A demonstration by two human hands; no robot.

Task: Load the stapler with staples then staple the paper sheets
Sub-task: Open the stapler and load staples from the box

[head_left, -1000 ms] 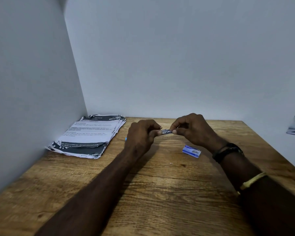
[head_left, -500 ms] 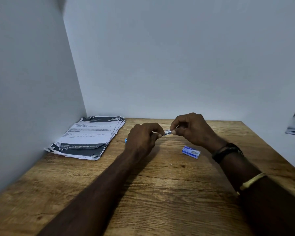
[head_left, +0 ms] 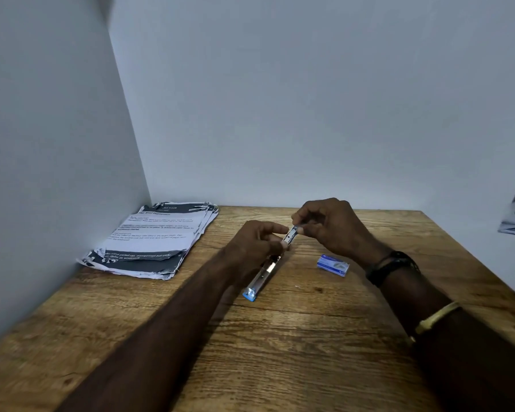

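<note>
Printed paper sheets lie stacked by the left wall, and a small blue staple box sits on the tabletop near the right wrist. The left hand grips the stapler while the right hand pinches its far tip. The stapler's blue end now points toward the person, no longer sideways.

- A grain-marked wooden table fills the near ground under dim, even light.
- A plain grey left wall meets the far wall at far left.
</note>
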